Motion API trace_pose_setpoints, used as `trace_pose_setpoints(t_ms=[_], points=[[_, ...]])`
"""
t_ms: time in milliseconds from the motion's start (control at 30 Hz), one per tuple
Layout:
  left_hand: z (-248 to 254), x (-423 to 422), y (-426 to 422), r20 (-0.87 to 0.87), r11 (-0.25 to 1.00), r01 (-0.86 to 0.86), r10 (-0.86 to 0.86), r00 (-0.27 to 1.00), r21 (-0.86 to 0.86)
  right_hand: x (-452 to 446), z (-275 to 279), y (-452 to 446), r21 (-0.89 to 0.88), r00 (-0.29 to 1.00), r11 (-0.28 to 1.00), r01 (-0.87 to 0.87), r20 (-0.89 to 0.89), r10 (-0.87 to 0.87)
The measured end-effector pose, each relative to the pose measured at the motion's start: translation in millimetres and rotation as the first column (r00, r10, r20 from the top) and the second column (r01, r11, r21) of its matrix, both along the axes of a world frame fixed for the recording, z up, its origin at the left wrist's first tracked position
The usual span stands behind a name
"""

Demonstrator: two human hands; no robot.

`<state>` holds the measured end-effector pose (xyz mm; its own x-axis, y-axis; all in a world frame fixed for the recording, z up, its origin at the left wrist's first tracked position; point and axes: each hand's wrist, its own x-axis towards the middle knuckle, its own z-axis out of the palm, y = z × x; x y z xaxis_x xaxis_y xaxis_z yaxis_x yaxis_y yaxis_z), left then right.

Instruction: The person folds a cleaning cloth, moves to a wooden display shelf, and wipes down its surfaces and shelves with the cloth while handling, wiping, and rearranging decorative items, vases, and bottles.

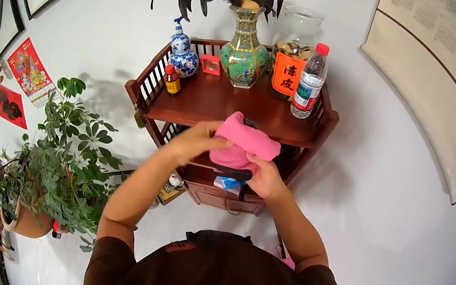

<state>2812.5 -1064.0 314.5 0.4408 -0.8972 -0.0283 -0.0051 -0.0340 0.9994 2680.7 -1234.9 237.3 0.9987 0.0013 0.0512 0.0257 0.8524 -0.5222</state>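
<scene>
Both hands are raised in front of the wooden shelf stand, holding a folded pink cloth (249, 137). My left hand (197, 142), slightly blurred, has its fingers closed on the cloth's left side. From the right and below, my right hand (266, 177) grips the bundle, with its thumb pressed on the pink fabric. Under the cloth a dark object (235, 173) shows, with a short dark strap hanging down; its kind cannot be made out. Another dark bit shows behind the cloth's top edge.
The reddish wooden stand (197, 111) holds a blue-and-white gourd vase (183, 56), a small red-capped bottle (171, 81), a green vase (244, 59) with black feathers, a glass jar (285, 74) and a water bottle (310, 84). A potted plant (30, 222) stands left.
</scene>
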Motion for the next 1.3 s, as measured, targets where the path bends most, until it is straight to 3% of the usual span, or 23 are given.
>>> trace_pose_setpoints(t_ms=[33, 100, 133, 167, 200, 233, 267, 333, 400, 467, 500, 633, 700, 833, 967, 1033, 1100, 1233, 1300], points=[[11.7, 15.6, -6.5, 0.135, 0.995, 0.081, -0.089, 0.987, 0.065, 0.3, -9.0, -5.8, -0.055, 0.998, 0.997, 0.058, 0.024, -0.057], [40.3, 39.2, -22.9, 0.070, 0.992, 0.042, -0.051, 0.996, 0.121, 5.4, -32.2, -21.1, -0.160, 0.982, 0.971, 0.178, 0.089, -0.165], [41.0, 62.7, -38.7, 0.323, 0.995, -0.099, 0.085, 0.943, 0.028, 2.2, -8.5, -20.8, 0.141, 0.995, 0.985, 0.098, -0.020, -0.096], [50.2, 76.2, -55.8, 0.394, 0.974, -0.221, 0.226, 0.891, -0.059, -0.2, -2.4, -20.3, 0.114, 0.985, 0.979, 0.172, -0.031, -0.169], [79.8, 74.7, -67.2, 0.397, 0.972, -0.208, 0.235, 0.887, -0.109, -4.0, -0.2, -18.9, 0.087, 0.969, 0.965, 0.246, -0.041, -0.243], [67.5, 102.4, -89.5, 0.403, 0.880, -0.370, 0.467, 0.787, -0.297, -7.4, -0.4, -17.5, 0.059, 0.948, 0.946, 0.318, -0.048, -0.315], [54.5, 143.7, -117.6, 0.363, 0.749, -0.577, 0.663, 0.655, -0.327, -11.1, -5.3, -17.0, -0.186, 0.928, 0.909, 0.372, 0.058, -0.368], [32.5, 219.7, -172.2, 0.402, 0.617, -0.641, 0.786, 0.471, -0.457, -18.1, -3.7, -10.7, -0.159, 0.908, 0.898, 0.409, -0.031, -0.419], [46.5, 227.0, -188.9, 0.409, 0.584, -0.614, 0.811, 0.417, -0.531, -27.4, -0.2, -5.5, -0.120, 0.897, 0.897, 0.424, -0.083, -0.435], [61.0, 222.6, -200.7, 0.419, 0.657, -0.518, 0.751, 0.510, -0.548, -37.7, 2.0, -3.8, -0.068, 0.899, 0.904, 0.422, -0.097, -0.427], [63.2, 221.7, -206.1, 0.396, 0.635, -0.538, 0.770, 0.500, -0.555, -39.3, 0.0, -6.1, -0.058, 0.902, 0.907, 0.418, -0.090, -0.422], [62.2, 219.4, -203.9, 0.408, 0.556, -0.593, 0.831, 0.379, -0.582, -48.0, 8.3, -8.0, -0.061, 0.896, 0.897, 0.438, -0.053, -0.442], [59.6, 221.0, -199.3, 0.404, 0.551, -0.542, 0.834, 0.375, -0.634, -48.6, 15.9, -10.2, -0.086, 0.876, 0.874, 0.478, -0.024, -0.481], [73.1, 185.8, -166.6, 0.323, 0.671, -0.454, 0.707, 0.629, -0.586, -41.3, 20.7, -16.9, -0.150, 0.816, 0.802, 0.578, 0.086, -0.571], [76.3, 152.4, -133.4, 0.256, 0.722, -0.394, 0.610, 0.750, -0.569, -8.3, 46.2, -17.3, -0.234, 0.699, 0.660, 0.713, 0.302, -0.648], [76.4, 144.9, -122.6, 0.232, 0.709, -0.404, 0.618, 0.751, -0.579, 21.6, 70.5, -20.4, -0.303, 0.532, 0.439, 0.846, 0.530, -0.660], [79.1, 137.7, -111.6, 0.221, 0.756, -0.387, 0.562, 0.797, -0.528, 64.6, 79.1, -33.7, -0.355, 0.341, 0.098, 0.930, 0.730, -0.592], [81.8, 124.4, -99.7, 0.199, 0.803, -0.330, 0.475, 0.857, -0.496, 134.5, 113.1, -26.8, -0.437, 0.299, -0.096, 0.894, 0.742, -0.600], [79.7, 127.8, -100.2, 0.187, 0.801, -0.320, 0.465, 0.865, -0.506, 163.2, 113.4, -23.1, -0.524, 0.385, -0.156, 0.837, 0.767, -0.513]])
